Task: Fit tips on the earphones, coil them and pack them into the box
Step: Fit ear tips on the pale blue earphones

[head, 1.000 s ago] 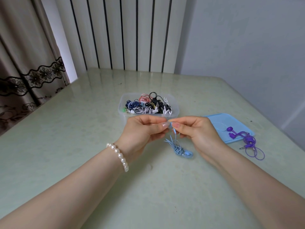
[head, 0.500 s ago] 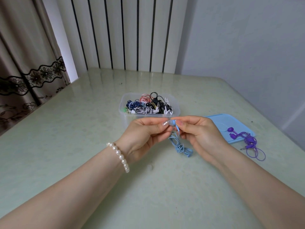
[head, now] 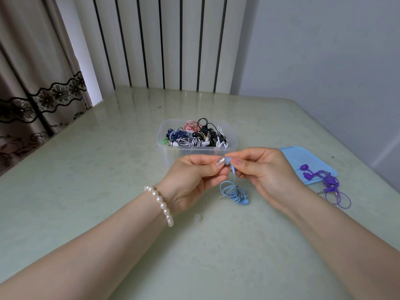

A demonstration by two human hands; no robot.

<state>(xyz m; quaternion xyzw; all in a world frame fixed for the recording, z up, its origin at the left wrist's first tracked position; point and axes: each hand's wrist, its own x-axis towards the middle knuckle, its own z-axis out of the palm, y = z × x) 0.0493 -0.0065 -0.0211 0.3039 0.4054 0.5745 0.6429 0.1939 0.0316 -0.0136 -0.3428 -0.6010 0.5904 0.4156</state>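
A clear tip [head: 197, 218] lies on the table [head: 86, 191] nearest you. Above it, your left hand [head: 190, 178] and right hand [head: 266, 172] pinch one bud of the blue earphones [head: 234, 192] between thumbs and forefingers; the cord hangs to a tangle resting mid-table. Toward the right edge, purple earphones [head: 329, 182] overlap a blue lid [head: 290, 154]. Beyond your hands stands the box [head: 232, 146], holding coiled sets.

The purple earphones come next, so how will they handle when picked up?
Probably floppy: the purple earphones lie in loose loops, half on the blue lid. Likely light, with thin cord. Loops may trail or snag, since the bundle looks untidy.
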